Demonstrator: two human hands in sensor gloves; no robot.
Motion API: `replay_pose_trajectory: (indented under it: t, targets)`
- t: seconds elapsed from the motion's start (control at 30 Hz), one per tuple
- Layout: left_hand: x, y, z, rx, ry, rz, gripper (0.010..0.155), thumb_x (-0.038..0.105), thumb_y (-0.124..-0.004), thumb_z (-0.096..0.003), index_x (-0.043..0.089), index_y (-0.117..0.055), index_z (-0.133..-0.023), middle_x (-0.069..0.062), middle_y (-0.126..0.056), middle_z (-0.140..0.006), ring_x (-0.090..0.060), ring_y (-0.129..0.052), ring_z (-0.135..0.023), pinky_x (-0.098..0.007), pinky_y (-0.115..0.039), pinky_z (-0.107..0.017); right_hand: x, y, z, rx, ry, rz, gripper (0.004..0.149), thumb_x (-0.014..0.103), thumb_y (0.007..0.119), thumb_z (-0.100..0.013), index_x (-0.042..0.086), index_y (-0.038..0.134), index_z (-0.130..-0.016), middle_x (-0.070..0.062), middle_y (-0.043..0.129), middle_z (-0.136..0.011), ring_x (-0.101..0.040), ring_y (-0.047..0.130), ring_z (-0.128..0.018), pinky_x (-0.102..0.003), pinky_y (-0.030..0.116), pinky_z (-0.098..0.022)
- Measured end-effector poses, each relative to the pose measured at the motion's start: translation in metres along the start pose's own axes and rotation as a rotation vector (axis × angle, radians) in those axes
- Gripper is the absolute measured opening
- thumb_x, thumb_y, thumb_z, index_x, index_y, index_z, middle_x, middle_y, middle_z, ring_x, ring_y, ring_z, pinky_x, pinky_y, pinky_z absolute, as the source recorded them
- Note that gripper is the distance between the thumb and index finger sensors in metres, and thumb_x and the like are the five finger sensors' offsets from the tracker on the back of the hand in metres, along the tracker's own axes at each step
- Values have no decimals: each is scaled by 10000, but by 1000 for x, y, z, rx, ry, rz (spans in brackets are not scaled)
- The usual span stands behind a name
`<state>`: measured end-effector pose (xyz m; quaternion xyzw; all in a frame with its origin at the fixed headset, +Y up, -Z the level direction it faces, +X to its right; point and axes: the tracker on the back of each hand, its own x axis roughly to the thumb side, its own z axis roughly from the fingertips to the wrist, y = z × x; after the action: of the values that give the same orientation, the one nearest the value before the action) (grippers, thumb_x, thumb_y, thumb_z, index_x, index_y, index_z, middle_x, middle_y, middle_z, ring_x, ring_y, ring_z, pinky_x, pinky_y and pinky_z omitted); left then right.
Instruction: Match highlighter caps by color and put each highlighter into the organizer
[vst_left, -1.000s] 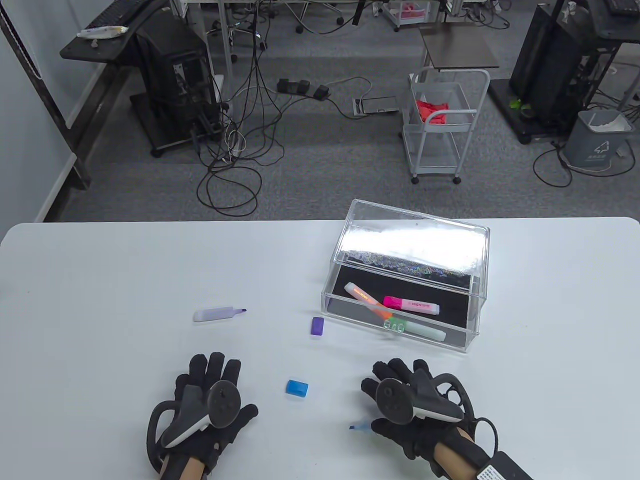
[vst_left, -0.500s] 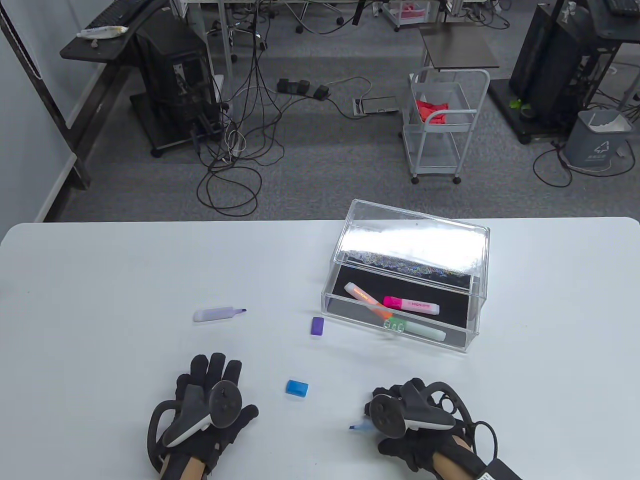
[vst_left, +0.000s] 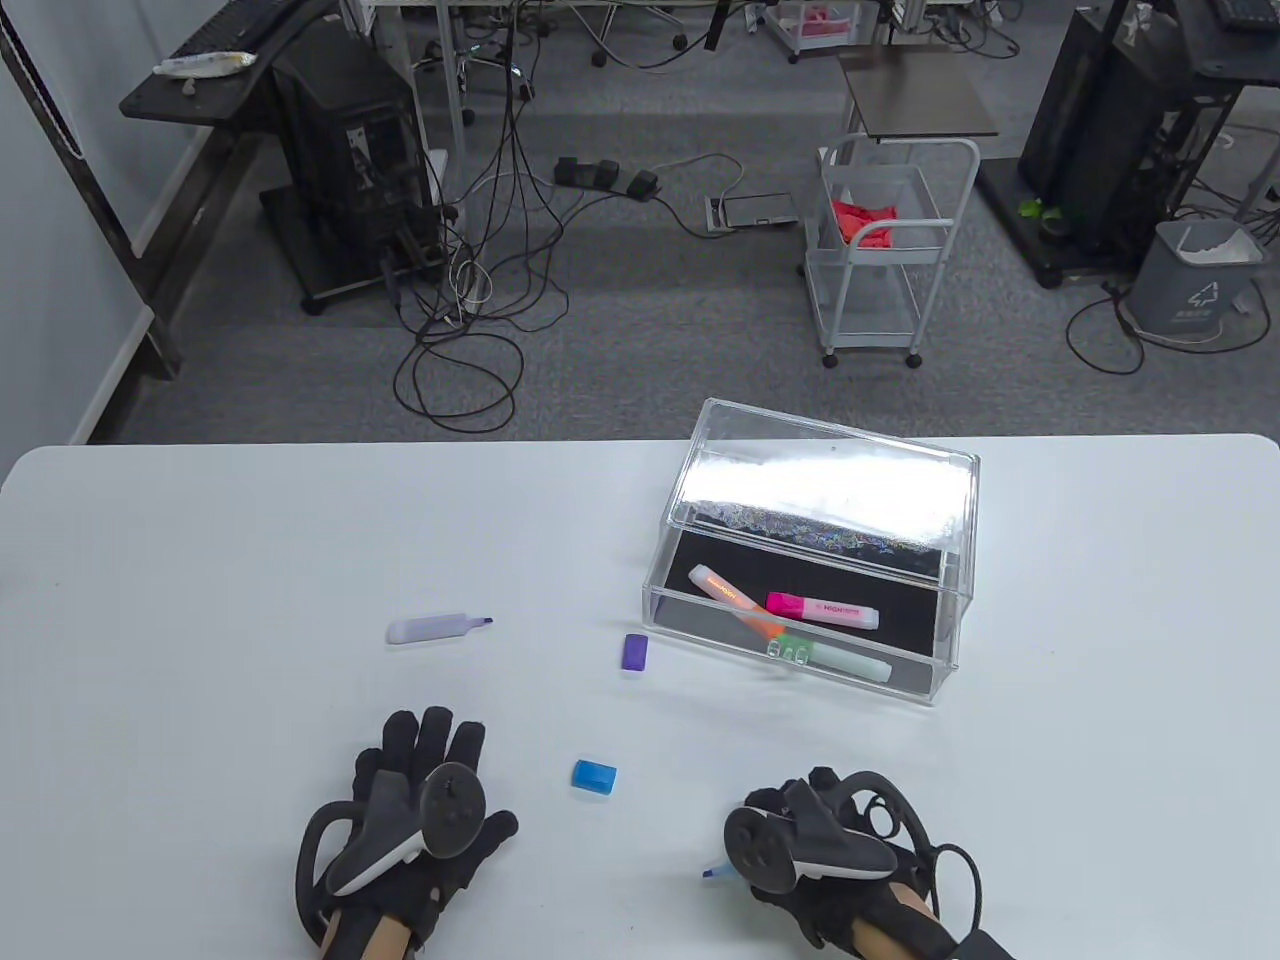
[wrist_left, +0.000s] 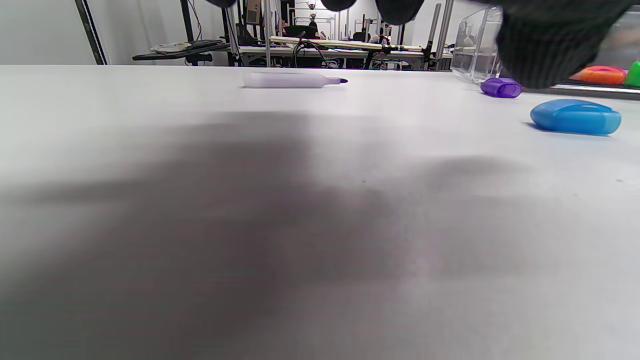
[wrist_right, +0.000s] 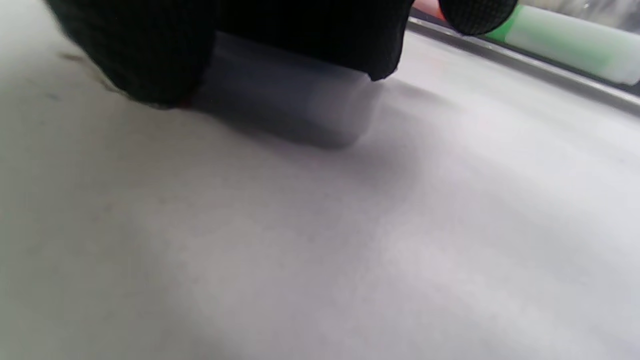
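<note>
My right hand (vst_left: 800, 850) curls its fingers round the uncapped blue highlighter (vst_left: 718, 872) near the front edge; only its blue tip shows left of the hand, and its pale barrel (wrist_right: 290, 107) lies under the fingers on the table. The blue cap (vst_left: 595, 776) (wrist_left: 575, 116) lies between the hands. My left hand (vst_left: 420, 800) rests flat and holds nothing. A purple highlighter (vst_left: 435, 628) (wrist_left: 295, 80) lies uncapped at centre left, its purple cap (vst_left: 635, 651) (wrist_left: 501, 87) beside the clear organizer (vst_left: 950, 640). Inside it lie an orange (vst_left: 735, 600), a pink (vst_left: 822, 609) and a green highlighter (vst_left: 840, 660).
The organizer's clear lid (vst_left: 820, 480) stands open at its back. The white table (vst_left: 200, 560) ends at a far edge, with floor, cables and a white cart (vst_left: 885, 250) beyond.
My right hand has drawn back toward the front edge and curled over the blue highlighter. The left hand and the other objects have not moved.
</note>
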<state>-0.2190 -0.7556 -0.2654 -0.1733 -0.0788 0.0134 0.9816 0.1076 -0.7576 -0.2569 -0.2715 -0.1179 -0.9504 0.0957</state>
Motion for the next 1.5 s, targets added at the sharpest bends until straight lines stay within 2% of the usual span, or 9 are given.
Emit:
replay_pose_trajectory:
  t: [0.2, 0.3, 0.47, 0.67, 0.8, 1.0, 1.17, 1.27, 1.5]
  targets:
    - [1, -1, 0, 1, -3, -3, 917, 729, -560, -584, 260, -88, -1214, -86, 22, -1242, -482, -16, -1157, -678, -223, -816, 9, 1, -1, -19, -27, 73, 560, 402, 850, -393, 198, 718, -898, -93, 736, -970, -307, 845, -839, -631, 604, -669]
    - [1, -1, 0, -1, -3, -5, 916, 728, -558, -585, 260, -86, -1215, -87, 22, -1242, -480, -15, -1158, -677, -223, -818, 11, 1, -4, -23, -2, 100, 578, 409, 760, -411, 159, 633, -916, -126, 741, -951, -303, 871, -807, -631, 637, -651]
    - [1, -1, -1, -8, 1, -5, 914, 728, -559, -584, 261, -88, -1214, -85, 22, -1242, -478, -16, -1160, -676, -226, -820, 7, 1, -5, -45, 30, 72, 587, 413, 693, -427, 152, 543, -931, -115, 743, -925, -314, 890, -796, -631, 656, -637]
    - [2, -1, 0, -8, -3, -7, 913, 727, -558, -586, 263, -85, -1213, -86, 20, -1243, -479, -17, -1159, -676, -225, -820, -1, -4, -2, -132, 57, 44, 526, 358, 677, -442, 195, 515, -915, -75, 731, -871, -275, 920, -729, -605, 701, -601]
    - [3, -2, -1, -11, -7, -12, 916, 727, -560, -584, 261, -86, -1214, -86, 18, -1244, -479, -20, -1161, -676, -229, -821, -2, -11, 2, -151, 84, 50, 520, 348, 675, -444, 205, 513, -917, -72, 723, -873, -262, 912, -707, -585, 720, -579]
    - [6, -4, -3, -25, -11, -34, 916, 725, -567, -585, 260, -90, -1213, -85, -3, -1249, -482, -49, -1170, -675, -255, -827, -5, -18, 7, -195, 95, 65, 508, 326, 712, -443, 223, 529, -906, -57, 730, -852, -201, 902, -567, -491, 786, -441]
    - [9, -3, -1, -21, -34, -21, 915, 720, -583, -585, 258, -108, -1216, -80, -78, -1270, -479, -146, -1198, -672, -292, -834, -10, -18, 7, -219, 120, 64, 511, 306, 735, -440, 223, 549, -909, -63, 730, -881, -201, 894, -578, -491, 786, -445]
    - [15, 0, -2, -12, -71, 10, 901, 704, -616, -589, 253, -156, -1219, -71, -172, -1284, -450, -242, -1221, -614, -335, -857, -14, -22, 9, -231, 139, 39, 518, 293, 751, -438, 209, 565, -914, -70, 743, -886, -206, 893, -584, -495, 783, -450]
    - [55, 19, -17, -17, -157, -125, 861, 653, -712, -585, 280, -265, -1220, -25, -403, -1275, -333, -652, -1194, -525, -591, -853, -22, -23, 11, -261, 178, 22, 514, 291, 756, -438, 205, 590, -917, -79, 747, -908, -212, 890, -596, -499, 780, -460]
